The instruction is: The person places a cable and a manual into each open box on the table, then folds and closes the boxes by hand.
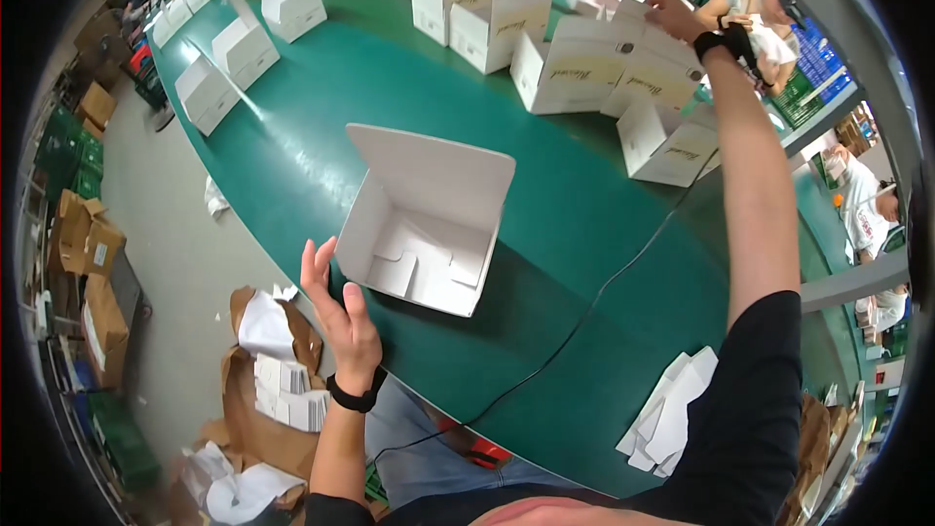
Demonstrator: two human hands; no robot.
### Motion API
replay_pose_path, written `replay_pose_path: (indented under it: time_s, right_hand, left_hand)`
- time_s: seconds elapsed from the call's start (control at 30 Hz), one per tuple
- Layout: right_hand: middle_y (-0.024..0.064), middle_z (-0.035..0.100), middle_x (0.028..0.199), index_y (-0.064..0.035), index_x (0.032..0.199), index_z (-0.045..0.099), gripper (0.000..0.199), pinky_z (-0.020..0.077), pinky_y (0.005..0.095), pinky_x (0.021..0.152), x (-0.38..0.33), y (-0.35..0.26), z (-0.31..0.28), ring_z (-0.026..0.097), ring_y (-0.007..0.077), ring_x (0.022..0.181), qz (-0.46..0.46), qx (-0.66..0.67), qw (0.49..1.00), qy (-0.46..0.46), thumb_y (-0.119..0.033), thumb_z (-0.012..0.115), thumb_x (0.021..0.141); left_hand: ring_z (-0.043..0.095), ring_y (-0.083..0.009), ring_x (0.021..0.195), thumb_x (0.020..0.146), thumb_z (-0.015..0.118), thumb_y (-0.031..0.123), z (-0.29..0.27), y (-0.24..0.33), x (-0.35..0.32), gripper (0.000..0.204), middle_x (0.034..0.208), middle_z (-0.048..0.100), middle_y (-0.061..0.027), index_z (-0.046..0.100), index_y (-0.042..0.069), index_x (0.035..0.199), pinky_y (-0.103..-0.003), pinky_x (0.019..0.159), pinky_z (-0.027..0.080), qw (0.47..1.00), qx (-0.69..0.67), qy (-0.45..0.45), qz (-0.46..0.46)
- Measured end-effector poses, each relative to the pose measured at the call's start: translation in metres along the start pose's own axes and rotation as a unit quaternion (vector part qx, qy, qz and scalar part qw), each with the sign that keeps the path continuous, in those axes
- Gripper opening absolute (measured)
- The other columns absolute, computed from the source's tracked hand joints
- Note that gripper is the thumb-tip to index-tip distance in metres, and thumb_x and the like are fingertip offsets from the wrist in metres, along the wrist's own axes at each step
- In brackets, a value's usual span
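Observation:
In front of me an open white cardboard box [438, 224] stands on the green table, its lid flap raised at the back and its folded bottom panels showing inside. My left hand [346, 317] is just beside its near left corner, fingers spread, holding nothing. My right arm reaches far to the right. There my right hand [674, 18] has its fingers curled over the top edge of a printed white box [653, 73] with its lid up; the fingertips are partly hidden. A band circles each wrist.
More white boxes [219, 68] line the table's left edge, and several printed ones [502, 19] stand at the back. A black cable [584, 312] crosses the green table [545, 370]. Flat white card pieces [672, 414] lie near right. An opened carton [239, 380] sits lower left. Other people work beyond.

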State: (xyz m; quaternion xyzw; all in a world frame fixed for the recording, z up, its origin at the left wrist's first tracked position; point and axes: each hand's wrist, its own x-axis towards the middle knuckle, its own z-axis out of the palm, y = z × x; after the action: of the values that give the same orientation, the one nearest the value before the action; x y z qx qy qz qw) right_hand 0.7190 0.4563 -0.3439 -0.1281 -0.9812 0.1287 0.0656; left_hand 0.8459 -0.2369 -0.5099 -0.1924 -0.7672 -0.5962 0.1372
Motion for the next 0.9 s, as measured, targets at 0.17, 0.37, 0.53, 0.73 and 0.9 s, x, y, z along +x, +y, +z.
replay_pose_path:
  time_s: [0.17, 0.37, 0.53, 0.73, 0.9]
  right_hand:
    - [0.0106, 0.071, 0.100, -0.0043, 0.120, 0.067, 0.029, 0.0531, 0.0382, 0.074, 0.024, 0.036, -0.028, 0.063, 0.0181, 0.077, -0.200, -0.055, 0.978, 0.021, -0.022, 0.062, 0.098]
    - [0.0227, 0.052, 0.152, -0.0093, 0.148, 0.052, 0.051, 0.0371, 0.0601, 0.115, -0.018, -0.010, -0.069, 0.045, 0.0421, 0.142, -0.152, -0.066, 0.955, 0.245, -0.022, 0.063, 0.100]
    - [0.0232, 0.058, 0.141, -0.0096, 0.150, 0.050, 0.059, 0.0475, 0.0525, 0.103, -0.163, -0.144, -0.069, 0.058, 0.0348, 0.124, -0.061, -0.030, 0.993, 0.100, -0.024, 0.068, 0.095]
    - [0.0210, 0.065, 0.134, -0.0001, 0.155, 0.041, 0.062, 0.0559, 0.0410, 0.100, -0.453, -0.245, -0.092, 0.068, 0.0309, 0.118, -0.077, 0.018, 0.996, 0.030, -0.026, 0.063, 0.102]
    - [0.0206, 0.067, 0.131, 0.0010, 0.156, 0.039, 0.066, 0.0565, 0.0382, 0.100, -0.614, -0.277, -0.079, 0.067, 0.0300, 0.122, -0.020, 0.428, 0.903, 0.016, -0.026, 0.066, 0.103]
  left_hand:
    - [0.046, -0.0354, 0.143, 0.107, 0.048, 0.029, 0.024, 0.003, 0.004, 0.066, 0.153, 0.049, -0.0216, 0.027, -0.001, 0.162, -0.048, 0.125, 0.027, 1.000, -0.016, -0.022, 0.008]
    - [0.044, -0.0370, 0.145, 0.109, 0.045, 0.031, 0.031, 0.005, 0.004, 0.062, 0.156, 0.046, -0.0227, 0.031, 0.001, 0.161, -0.046, 0.123, 0.030, 0.999, 0.000, -0.030, 0.020]
    - [0.044, -0.0374, 0.146, 0.111, 0.043, 0.029, -0.001, -0.007, 0.000, 0.059, 0.162, 0.040, -0.0225, 0.031, 0.003, 0.162, -0.046, 0.122, 0.032, 0.996, 0.076, -0.056, 0.006]
    - [0.053, -0.0344, 0.133, 0.111, 0.044, 0.025, 0.009, 0.006, -0.011, 0.048, 0.141, 0.054, -0.0223, 0.042, -0.006, 0.148, -0.043, 0.114, 0.041, 0.994, -0.009, 0.087, 0.070]
    - [0.060, -0.0316, 0.123, 0.101, 0.056, 0.010, 0.019, 0.113, -0.153, 0.040, 0.129, 0.062, -0.0200, 0.053, -0.006, 0.138, -0.045, 0.109, 0.045, 0.969, -0.102, -0.167, 0.153]
